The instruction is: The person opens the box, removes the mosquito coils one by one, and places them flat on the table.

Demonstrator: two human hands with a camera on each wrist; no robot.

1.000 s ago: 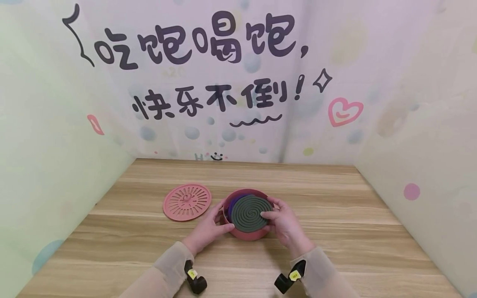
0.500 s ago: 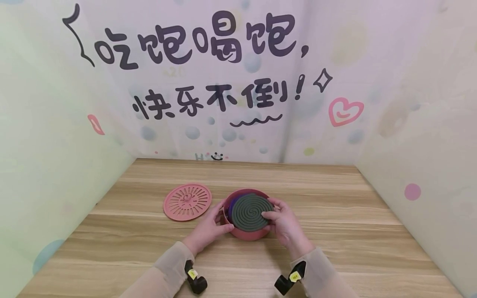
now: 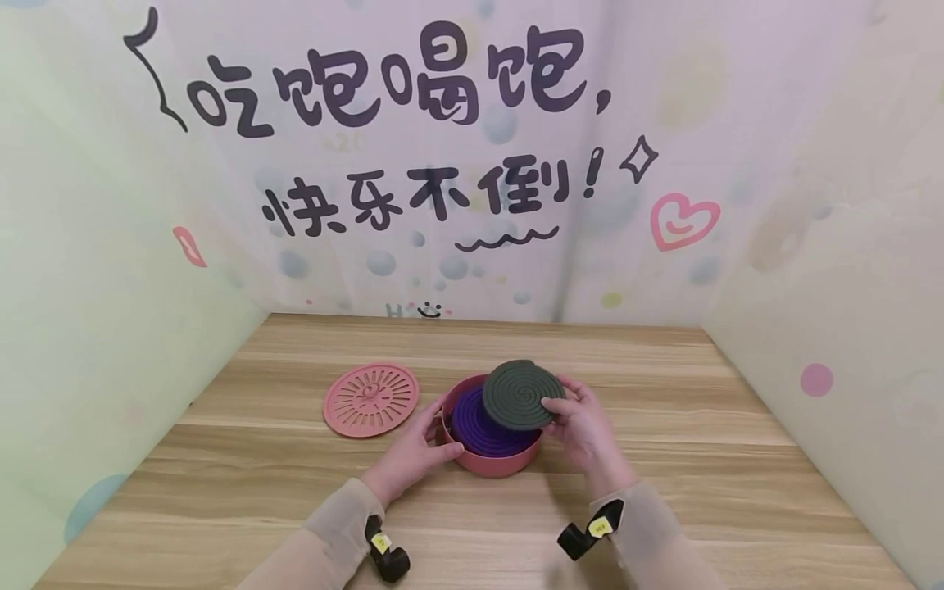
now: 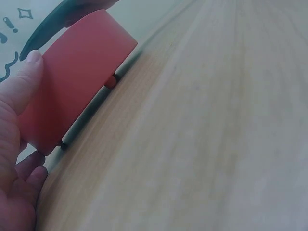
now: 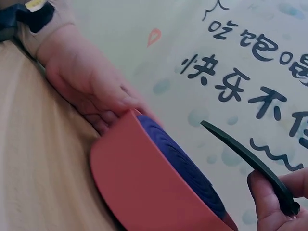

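Wood-grain bench [image 3: 664, 483] is carrying a pink round box [image 3: 492, 460] with a purple coil [image 3: 479, 426] lying inside. Right hand [image 3: 586, 430] is pinching the dark green coil [image 3: 522, 394] by its edge, tilted above the box's right rim. Left hand [image 3: 409, 455] is gripping the box's left wall. Only the right wrist view is showing the gap between green coil and purple one. Pink slotted lid [image 3: 370, 399] is lying flat to the left, apart.

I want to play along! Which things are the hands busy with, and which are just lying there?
Busy with:
- green coil, lifted by the right hand
- pink tin, gripped by the left hand
- purple coils inside the tin

Just lying there:
- pink slotted lid, alone on the wooden table
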